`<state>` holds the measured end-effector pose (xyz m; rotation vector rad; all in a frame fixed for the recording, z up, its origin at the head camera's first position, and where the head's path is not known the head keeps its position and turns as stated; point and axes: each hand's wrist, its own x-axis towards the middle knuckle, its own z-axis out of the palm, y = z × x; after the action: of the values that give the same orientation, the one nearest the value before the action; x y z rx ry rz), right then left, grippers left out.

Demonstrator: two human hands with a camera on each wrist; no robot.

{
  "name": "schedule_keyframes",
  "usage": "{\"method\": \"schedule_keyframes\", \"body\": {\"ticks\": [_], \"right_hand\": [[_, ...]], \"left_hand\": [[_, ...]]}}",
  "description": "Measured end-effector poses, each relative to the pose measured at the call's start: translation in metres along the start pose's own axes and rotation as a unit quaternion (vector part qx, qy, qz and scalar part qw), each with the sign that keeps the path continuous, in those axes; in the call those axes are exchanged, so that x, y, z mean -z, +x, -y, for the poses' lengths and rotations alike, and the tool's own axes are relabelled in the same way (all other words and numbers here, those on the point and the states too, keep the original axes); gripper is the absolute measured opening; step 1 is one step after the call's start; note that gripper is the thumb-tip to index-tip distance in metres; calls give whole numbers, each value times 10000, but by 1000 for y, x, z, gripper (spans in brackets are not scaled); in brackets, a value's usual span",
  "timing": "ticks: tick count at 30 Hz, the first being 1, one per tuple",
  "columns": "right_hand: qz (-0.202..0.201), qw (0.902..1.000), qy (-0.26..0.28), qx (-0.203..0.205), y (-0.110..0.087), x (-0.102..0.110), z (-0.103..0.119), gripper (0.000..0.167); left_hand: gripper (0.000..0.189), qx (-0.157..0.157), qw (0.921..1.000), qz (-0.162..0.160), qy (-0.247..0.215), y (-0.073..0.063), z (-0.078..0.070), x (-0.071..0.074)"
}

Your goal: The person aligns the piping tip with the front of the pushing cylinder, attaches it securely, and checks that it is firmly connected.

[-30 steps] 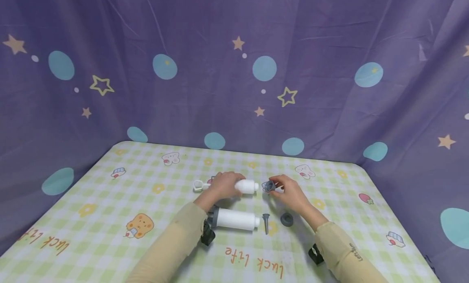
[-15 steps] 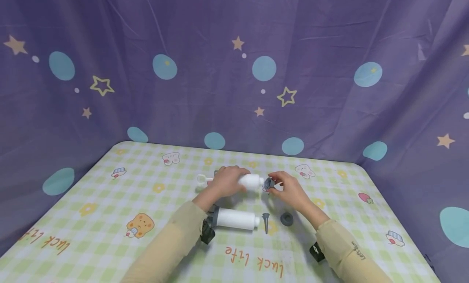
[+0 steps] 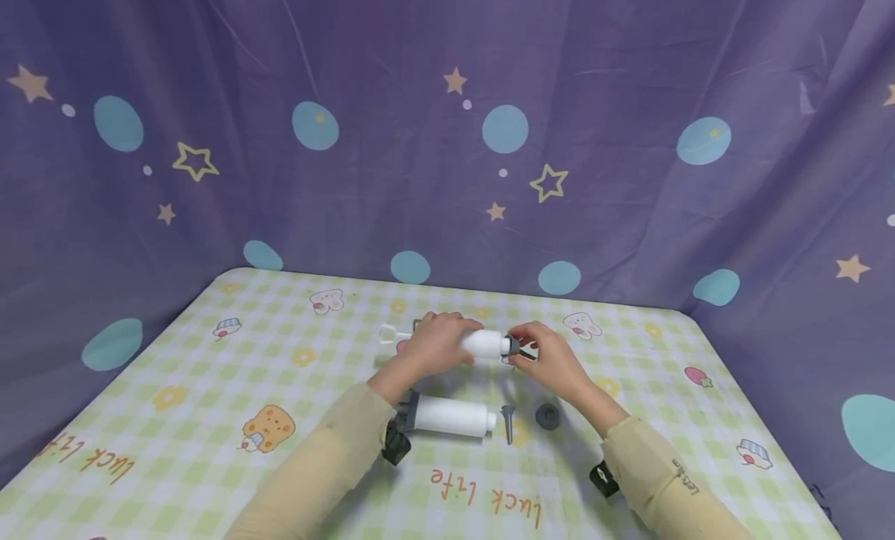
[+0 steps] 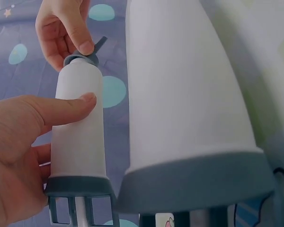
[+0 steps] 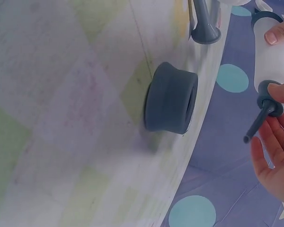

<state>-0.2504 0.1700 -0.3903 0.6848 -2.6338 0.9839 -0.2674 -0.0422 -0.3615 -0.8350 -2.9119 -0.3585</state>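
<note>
Two parts now meet: the dark-grey plastic collar with a slim tubular spout (image 5: pixel 267 106), held apart from the neck one second ago, caps the matte-white plastic cylinder (image 3: pixel 482 343). I judge the fitting step begun; I cannot tell whether the collar is fully seated. Left hand (image 3: pixel 435 346): fingers curled around the smooth body, thumb across it. Right hand (image 3: pixel 555 359): fingers pinching the collar. On my feed, the assembly is held above the checked counter (image 3: pixel 231 361). Nearer the person lie a second matte-white cylinder (image 3: pixel 447 416), a dark-grey plastic nozzle with a flared end (image 3: pixel 509 427) and a dark-grey, waisted plastic ring (image 5: pixel 170 98).
</note>
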Motion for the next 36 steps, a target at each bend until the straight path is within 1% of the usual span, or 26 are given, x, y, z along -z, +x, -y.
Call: {"method": "schedule_keyframes", "body": {"ticks": [9,19,28,36], "right_hand": [[-81,9998,-141,106,1,1,5,34],[15,9998,-91,156,1,7,7,32],[235,9995,193,83,2,10,4,33],[583,9977,358,31,2,13,2,31]], "left_hand": [[50,-115,9997,-72,204,-3,-4,5],[50,-62,9994,-62,342,-5,-8,11],[51,-63,9991,-106,401,-8,-9,12],[51,-189,9984,-276,465,-10,-8,12]]}}
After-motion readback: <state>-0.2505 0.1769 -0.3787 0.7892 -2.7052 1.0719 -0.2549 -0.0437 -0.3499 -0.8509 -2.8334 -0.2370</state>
